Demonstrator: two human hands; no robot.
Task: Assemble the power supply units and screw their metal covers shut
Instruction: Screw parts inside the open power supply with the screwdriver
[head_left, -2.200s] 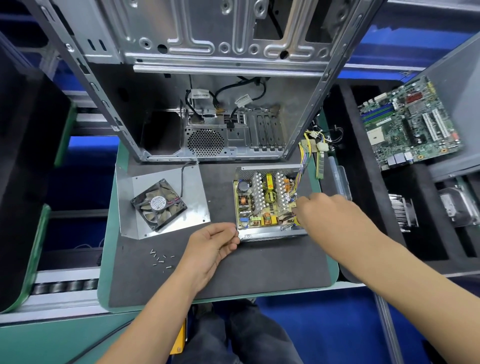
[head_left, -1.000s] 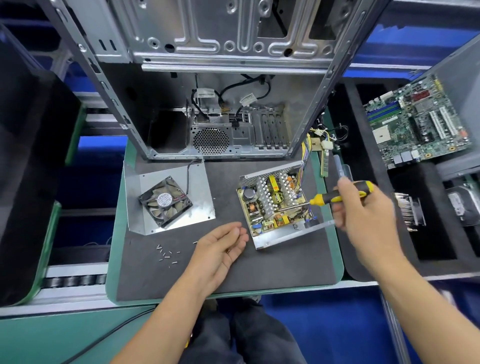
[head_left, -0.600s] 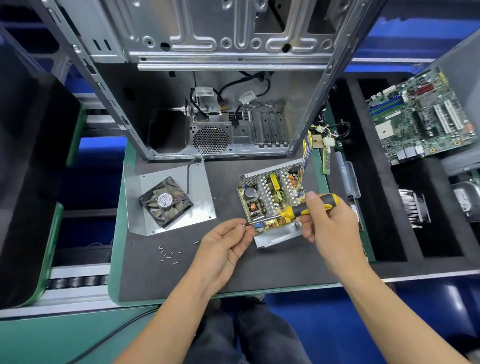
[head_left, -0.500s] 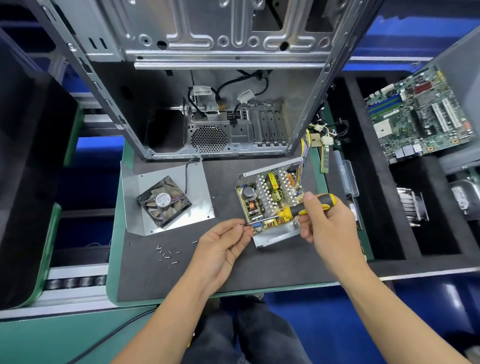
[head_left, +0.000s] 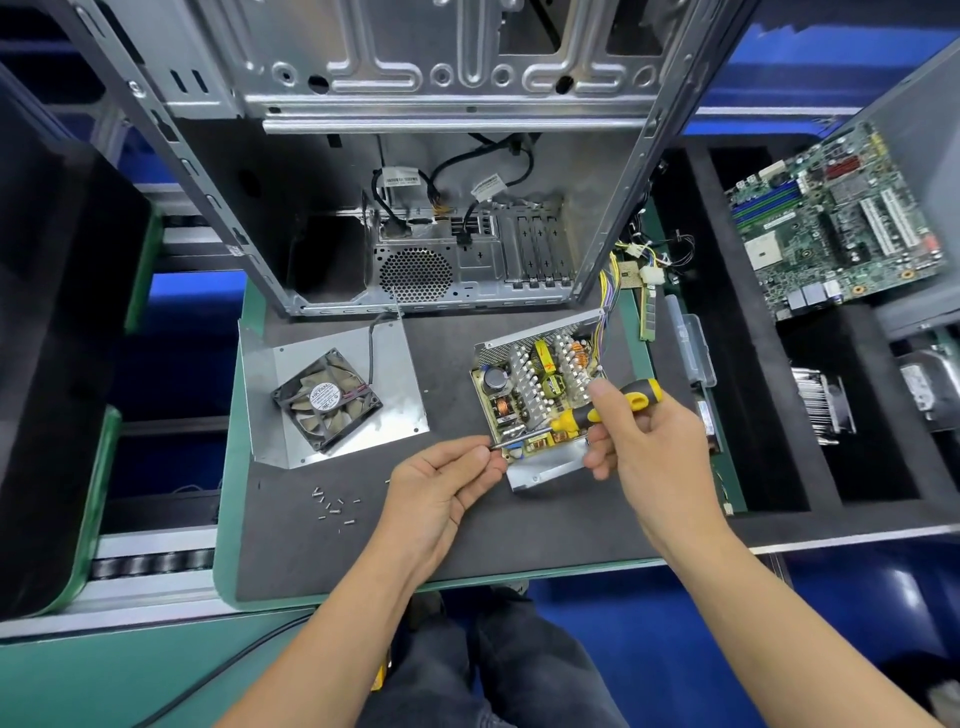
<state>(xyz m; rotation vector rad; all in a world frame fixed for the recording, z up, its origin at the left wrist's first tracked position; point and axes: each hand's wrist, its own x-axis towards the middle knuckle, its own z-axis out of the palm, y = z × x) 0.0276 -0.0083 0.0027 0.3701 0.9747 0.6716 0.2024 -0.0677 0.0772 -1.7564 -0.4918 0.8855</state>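
On the tabotop mat: open power supply unit (head_left: 537, 400).
Right hand (head_left: 649, 441): fingers grip the screwdriver (head_left: 608, 408).
Left hand (head_left: 447, 483): fingers pinch its tip.

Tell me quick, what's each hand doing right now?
Left hand: pinching the screwdriver tip.
Right hand: gripping the screwdriver handle.

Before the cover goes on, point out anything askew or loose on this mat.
The open power supply unit sits skewed, not square to the mat's edge. Loose screws lie scattered left of the left hand. No damage shows.
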